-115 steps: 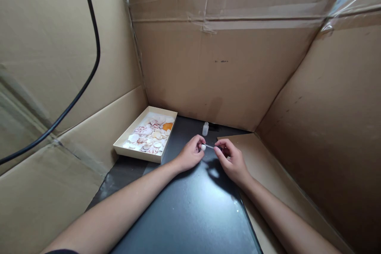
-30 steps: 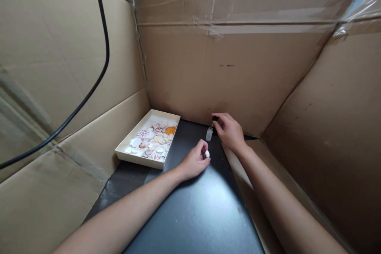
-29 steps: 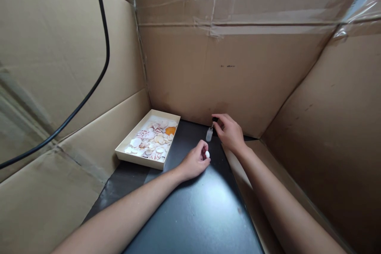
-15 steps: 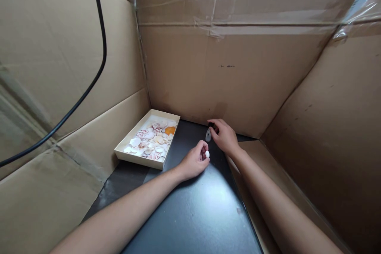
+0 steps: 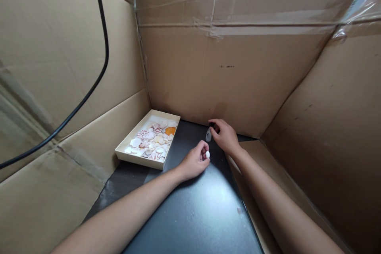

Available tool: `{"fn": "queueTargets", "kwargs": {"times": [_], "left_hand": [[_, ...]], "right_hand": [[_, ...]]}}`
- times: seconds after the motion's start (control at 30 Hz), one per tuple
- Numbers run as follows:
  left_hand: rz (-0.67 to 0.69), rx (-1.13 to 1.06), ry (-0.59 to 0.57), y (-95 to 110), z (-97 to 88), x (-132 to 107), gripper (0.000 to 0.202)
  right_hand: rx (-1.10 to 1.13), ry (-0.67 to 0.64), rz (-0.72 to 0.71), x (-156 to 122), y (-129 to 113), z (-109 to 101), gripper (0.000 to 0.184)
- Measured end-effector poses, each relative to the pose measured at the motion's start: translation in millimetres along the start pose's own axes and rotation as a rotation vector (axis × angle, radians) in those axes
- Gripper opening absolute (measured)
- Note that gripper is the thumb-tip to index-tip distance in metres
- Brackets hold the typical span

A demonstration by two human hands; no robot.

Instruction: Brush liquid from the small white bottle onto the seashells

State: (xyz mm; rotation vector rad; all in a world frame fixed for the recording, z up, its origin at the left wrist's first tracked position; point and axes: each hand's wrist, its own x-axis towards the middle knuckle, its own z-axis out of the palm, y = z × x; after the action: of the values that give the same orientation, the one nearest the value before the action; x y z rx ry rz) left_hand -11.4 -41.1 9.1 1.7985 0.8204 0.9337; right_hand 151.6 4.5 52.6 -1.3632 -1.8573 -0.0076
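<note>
My left hand (image 5: 194, 162) rests on the black tabletop (image 5: 190, 210) and pinches a small white shell (image 5: 207, 154) between thumb and fingers. My right hand (image 5: 224, 136) is farther back, its fingers closed on the black cap of a small clear bottle (image 5: 208, 135) that stands on the tabletop near the back cardboard wall. The cap itself is mostly hidden by my fingers. The two hands are a few centimetres apart.
A shallow cream tray (image 5: 133, 155) filled with several white, pink-striped and orange shells sits at the left. Cardboard walls (image 5: 226, 67) enclose the space on three sides. A black cable (image 5: 98, 63) hangs across the upper left. A cardboard flap (image 5: 253, 154) lies at the right.
My right hand moved from beside my left hand to the small bottle at the back and lowered the cap onto it. My left hand kept the shell.
</note>
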Motion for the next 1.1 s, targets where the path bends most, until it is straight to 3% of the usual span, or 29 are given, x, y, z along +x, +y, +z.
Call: {"fn": "queueTargets", "kwargs": {"times": [0.2, 0.37, 0.67, 0.77, 0.87, 1.0, 1.1], "left_hand": [[-0.003, -0.005, 0.005, 2, 0.2, -1, 0.022], [0.0, -0.018, 0.002, 0, 0.5, 0, 0.021], [-0.022, -0.006, 0.015, 0, -0.9, 0, 0.021], [-0.029, 0.023, 0.016, 1, -1.2, -1, 0.023], [-0.027, 0.028, 0.015, 0, -0.8, -1, 0.023], [-0.015, 0.018, 0.003, -3, -0.5, 0, 0.022], [-0.008, 0.001, -0.006, -3, -0.6, 0, 0.021]], "right_hand": [[-0.006, 0.009, -0.022, -3, -2, 4, 0.028], [0.001, 0.119, -0.053, -2, -6, 0, 0.027], [0.116, 0.25, -0.027, 9, -28, -34, 0.023], [0.235, 0.19, 0.006, -9, -36, -46, 0.022], [0.317, 0.098, 0.089, -44, -33, -49, 0.02], [0.412, 0.1, 0.257, -87, -19, -42, 0.022], [0.483, 0.098, 0.281, -98, -13, -33, 0.023]]}}
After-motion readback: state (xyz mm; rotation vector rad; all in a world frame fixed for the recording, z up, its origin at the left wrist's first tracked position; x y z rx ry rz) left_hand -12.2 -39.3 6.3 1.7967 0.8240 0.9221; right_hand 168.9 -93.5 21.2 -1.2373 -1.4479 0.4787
